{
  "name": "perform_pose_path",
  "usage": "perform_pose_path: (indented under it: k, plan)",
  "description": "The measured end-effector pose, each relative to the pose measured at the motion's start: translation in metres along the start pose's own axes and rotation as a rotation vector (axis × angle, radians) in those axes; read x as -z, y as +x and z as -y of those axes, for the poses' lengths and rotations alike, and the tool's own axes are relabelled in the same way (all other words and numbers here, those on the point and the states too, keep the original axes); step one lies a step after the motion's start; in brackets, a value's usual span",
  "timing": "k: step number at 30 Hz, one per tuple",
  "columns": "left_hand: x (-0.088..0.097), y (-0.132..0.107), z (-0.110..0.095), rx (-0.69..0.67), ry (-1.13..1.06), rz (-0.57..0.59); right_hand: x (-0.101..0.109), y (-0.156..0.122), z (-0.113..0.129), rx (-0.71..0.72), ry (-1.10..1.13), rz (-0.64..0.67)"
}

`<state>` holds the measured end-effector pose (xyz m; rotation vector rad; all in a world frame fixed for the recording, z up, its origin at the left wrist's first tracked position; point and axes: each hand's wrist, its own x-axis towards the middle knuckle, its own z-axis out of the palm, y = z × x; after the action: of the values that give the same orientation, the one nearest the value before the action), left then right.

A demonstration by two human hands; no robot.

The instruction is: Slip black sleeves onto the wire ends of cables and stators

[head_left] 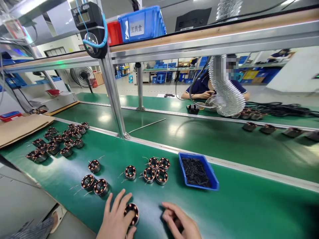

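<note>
A motor stator (136, 209), a ring with copper windings inside, stands near the front of the green bench. My left hand (116, 215) grips it between thumb and index finger, the index finger lying over its opening and the other fingers spread. To the right, apart from that stator, my right hand (180, 220) hovers low with curled fingers; whatever they may pinch is hidden. Ahead of my hands are a single stator (130, 172) and a tight cluster of stators (161, 176). A blue tray (215, 186) holds many thin black strips (195, 171).
Three stators (101, 187) sit left of my left hand, with a larger group (53, 146) farther left beside cardboard sheets (25, 127). A metal post (112, 96) rises at the bench's back edge. Across the line, a person (204, 86) sits behind a silver duct (226, 89).
</note>
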<state>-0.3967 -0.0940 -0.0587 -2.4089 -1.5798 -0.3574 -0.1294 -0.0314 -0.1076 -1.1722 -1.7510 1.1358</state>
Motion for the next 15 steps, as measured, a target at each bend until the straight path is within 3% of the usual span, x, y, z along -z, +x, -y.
perform_pose_path:
  k: [3, 9, 15]
  plan:
    - [-0.021, 0.019, -0.024, -0.052, -0.153, -0.118, -0.003, 0.001, 0.010, -0.033, 0.041, -0.075]
    - [-0.036, 0.035, -0.045, -0.127, -0.248, -0.152, -0.009, 0.007, 0.030, -0.029, 0.034, -0.356]
    - [-0.037, 0.036, -0.047, -0.140, -0.270, -0.155, -0.012, 0.009, 0.037, 0.022, -0.017, -0.359]
